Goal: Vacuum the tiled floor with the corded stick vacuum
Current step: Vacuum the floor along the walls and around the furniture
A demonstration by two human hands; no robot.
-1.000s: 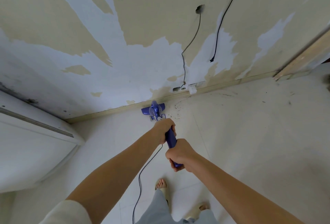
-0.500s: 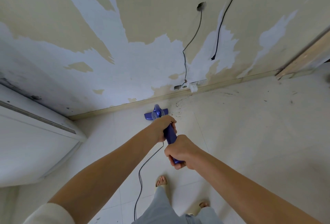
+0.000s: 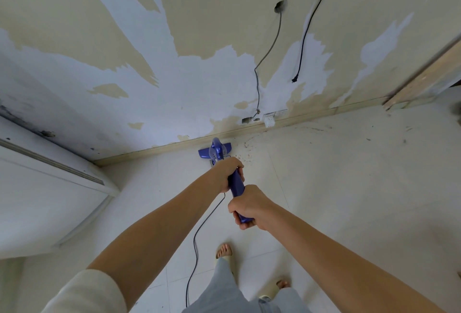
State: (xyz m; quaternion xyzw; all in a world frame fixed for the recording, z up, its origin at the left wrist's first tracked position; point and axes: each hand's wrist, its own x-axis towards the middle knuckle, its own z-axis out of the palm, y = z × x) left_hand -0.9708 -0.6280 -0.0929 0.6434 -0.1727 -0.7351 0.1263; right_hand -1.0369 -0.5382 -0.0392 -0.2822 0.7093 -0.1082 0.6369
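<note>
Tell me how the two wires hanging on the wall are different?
The grey wire comes out of a hole in the wall and runs down almost to the skirting. The black wire comes from above the picture and stops higher up, its end dangling loose. The grey one looks paler and kinked; the black one is darker and smoother. Both hang against the peeling wall.

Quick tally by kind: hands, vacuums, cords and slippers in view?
Hands: 2, left hand and right hand, both gripping the handle
Vacuums: 1, blue vacuum
Cords: 3, vacuum cord, grey cord, black cord
Slippers: 2, and
Total: 8
</note>
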